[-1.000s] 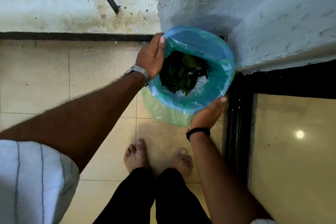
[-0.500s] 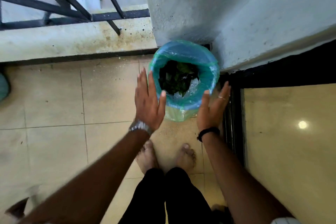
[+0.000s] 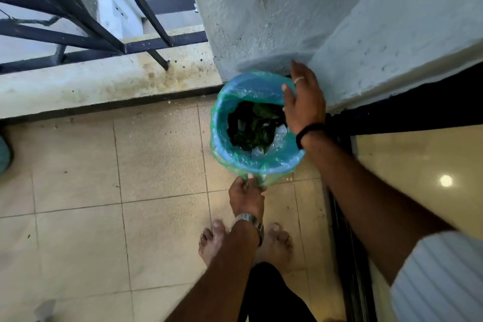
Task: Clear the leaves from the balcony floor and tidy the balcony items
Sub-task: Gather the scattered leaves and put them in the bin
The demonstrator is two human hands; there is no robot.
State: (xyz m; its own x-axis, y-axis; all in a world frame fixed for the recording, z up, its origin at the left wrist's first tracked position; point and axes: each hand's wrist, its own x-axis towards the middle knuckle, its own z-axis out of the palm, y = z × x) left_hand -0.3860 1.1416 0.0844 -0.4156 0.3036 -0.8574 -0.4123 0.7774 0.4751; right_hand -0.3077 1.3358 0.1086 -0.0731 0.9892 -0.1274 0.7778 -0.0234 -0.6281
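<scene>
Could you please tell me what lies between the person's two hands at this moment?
In the head view, the bin's open mouth lies between them: dark green leaves inside the liner bag. The left hand pinches the bag's near edge; the right hand is at the far rim.
</scene>
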